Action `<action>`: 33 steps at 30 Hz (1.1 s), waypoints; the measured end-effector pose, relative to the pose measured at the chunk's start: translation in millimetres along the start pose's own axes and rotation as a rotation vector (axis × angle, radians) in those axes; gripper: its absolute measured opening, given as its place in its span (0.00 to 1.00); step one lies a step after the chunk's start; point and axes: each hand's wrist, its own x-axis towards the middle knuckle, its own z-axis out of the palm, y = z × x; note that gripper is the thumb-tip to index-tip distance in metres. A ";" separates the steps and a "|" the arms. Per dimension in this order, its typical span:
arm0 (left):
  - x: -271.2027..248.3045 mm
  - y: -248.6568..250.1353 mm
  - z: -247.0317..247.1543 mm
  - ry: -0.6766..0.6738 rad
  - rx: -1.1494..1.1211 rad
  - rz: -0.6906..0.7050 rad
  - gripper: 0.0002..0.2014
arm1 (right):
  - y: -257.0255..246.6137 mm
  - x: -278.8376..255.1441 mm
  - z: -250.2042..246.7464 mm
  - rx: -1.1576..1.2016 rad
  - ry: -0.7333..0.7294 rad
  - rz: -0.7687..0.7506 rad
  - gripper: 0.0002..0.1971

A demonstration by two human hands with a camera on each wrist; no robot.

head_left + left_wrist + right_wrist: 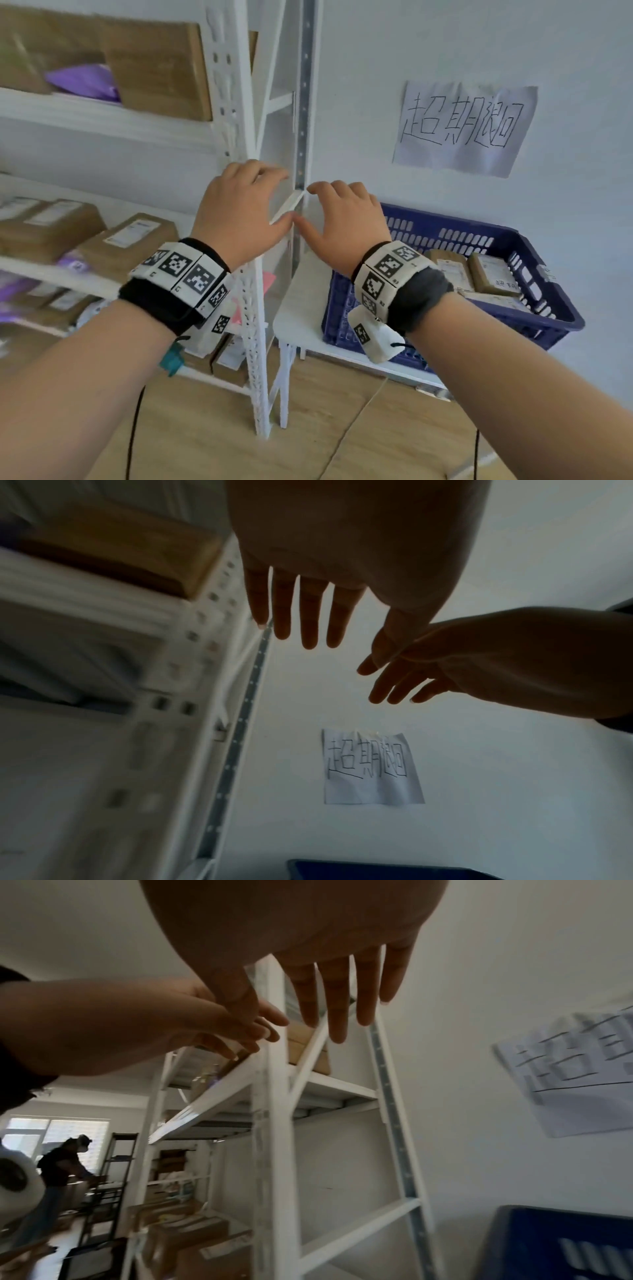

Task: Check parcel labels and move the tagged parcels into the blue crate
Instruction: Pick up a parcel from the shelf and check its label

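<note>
Several labelled parcels already lie in the blue crate, more wait on the shelf, and both the left hand and right hand hang empty with fingers spread wide.

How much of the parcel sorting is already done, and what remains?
Done: several brown parcels lie in the blue crate. In hand: nothing; the left hand and right hand are open and empty, raised in front of the shelf post. Left: more parcels on the shelves; their labels are too blurred to tell which are tagged.
</note>
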 end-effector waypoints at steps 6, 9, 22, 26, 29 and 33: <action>-70.6 -115.2 -70.1 -0.001 0.072 -0.118 0.33 | -132.8 13.1 29.2 0.058 -0.040 -0.107 0.28; -110.3 -176.7 -108.4 -0.007 0.127 -0.204 0.32 | -198.7 22.8 43.9 0.083 -0.061 -0.160 0.29; -236.1 -353.3 -213.0 -0.052 0.352 -0.449 0.30 | -406.4 54.8 118.6 0.201 -0.122 -0.318 0.31; -250.6 -393.0 -220.0 -0.045 0.366 -0.519 0.31 | -446.0 78.5 141.5 0.189 -0.143 -0.396 0.31; -251.5 -428.2 -221.2 -0.065 0.400 -0.547 0.31 | -474.5 106.3 162.1 0.189 -0.148 -0.429 0.32; -240.4 -485.3 -224.7 -0.058 0.433 -0.568 0.30 | -513.1 153.6 190.2 0.215 -0.132 -0.453 0.32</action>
